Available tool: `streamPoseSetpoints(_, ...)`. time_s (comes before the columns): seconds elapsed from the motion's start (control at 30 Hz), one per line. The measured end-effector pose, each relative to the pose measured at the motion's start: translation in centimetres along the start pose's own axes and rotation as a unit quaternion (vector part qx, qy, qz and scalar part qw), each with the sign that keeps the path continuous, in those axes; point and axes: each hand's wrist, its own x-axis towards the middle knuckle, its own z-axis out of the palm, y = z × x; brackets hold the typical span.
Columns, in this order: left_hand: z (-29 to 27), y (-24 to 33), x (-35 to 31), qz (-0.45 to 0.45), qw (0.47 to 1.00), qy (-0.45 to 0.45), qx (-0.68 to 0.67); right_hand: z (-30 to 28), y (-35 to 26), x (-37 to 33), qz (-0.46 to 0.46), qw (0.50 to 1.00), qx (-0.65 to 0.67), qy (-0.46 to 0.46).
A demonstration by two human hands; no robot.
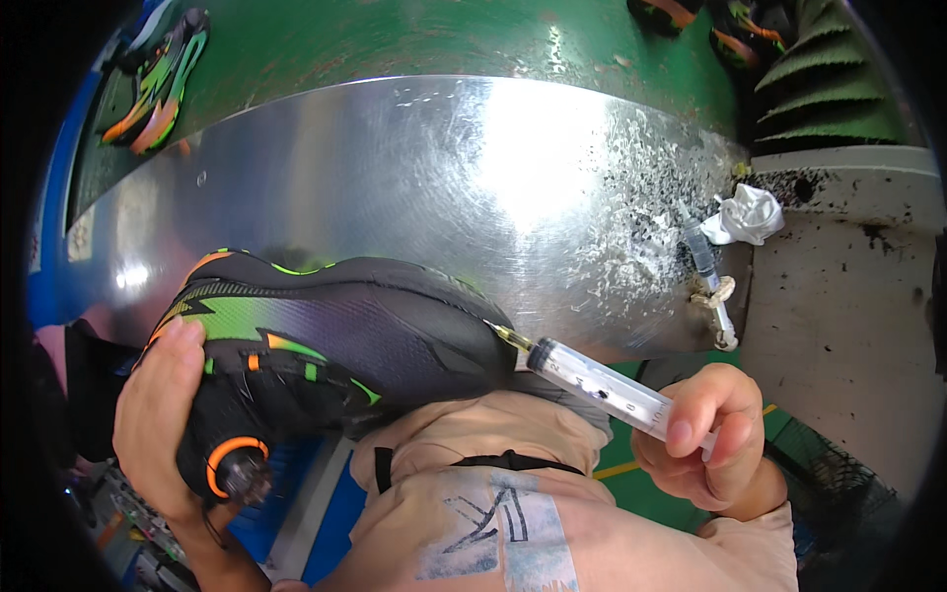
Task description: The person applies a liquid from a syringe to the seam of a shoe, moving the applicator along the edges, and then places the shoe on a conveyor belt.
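Note:
A dark sneaker point(365, 321) with green and orange accents lies tilted on its side in front of me, its sole edge toward the metal top and its toe to the right. My left hand point(158, 424) is closed around its heel end, beside a clear piece in the orange-rimmed collar. Between the fingers of my right hand point(705, 439) is a clear plastic syringe point(597, 387), held near its plunger end. The syringe's yellowish needle tip meets the seam between sole and upper at the toe. Whether the tip goes into the seam I cannot tell.
A shiny metal work surface point(375, 178) has dried white residue at its right. There lie a second syringe point(705, 264) with caked material and a crumpled white tissue point(747, 215). Beyond is a green surface point(444, 41), with a shoe point(163, 89) at far left and more shoes point(666, 14) at far right.

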Motion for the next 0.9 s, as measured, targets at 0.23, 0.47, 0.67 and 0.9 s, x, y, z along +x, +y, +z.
streamPoseSetpoints(0.23,0.5,-2.0,8.2,0.057,0.99,-0.109,0.073,-1.9,3.6,2.1,-0.034,0.987,0.147,0.047)
streamPoseSetpoints(0.47,-1.2,2.3,8.4,-0.098,0.976,-0.172,0.087,-3.8,4.8,1.7,-0.055,0.984,0.165,0.039)
streamPoseSetpoints(0.67,-1.2,5.1,8.4,-0.245,0.951,-0.176,-0.063,-4.3,4.9,1.9,-0.093,0.985,0.137,0.045)
streamPoseSetpoints(0.9,-0.5,6.6,6.9,-0.28,0.945,-0.134,-0.104,-2.9,4.6,2.1,-0.11,0.983,0.134,0.066)
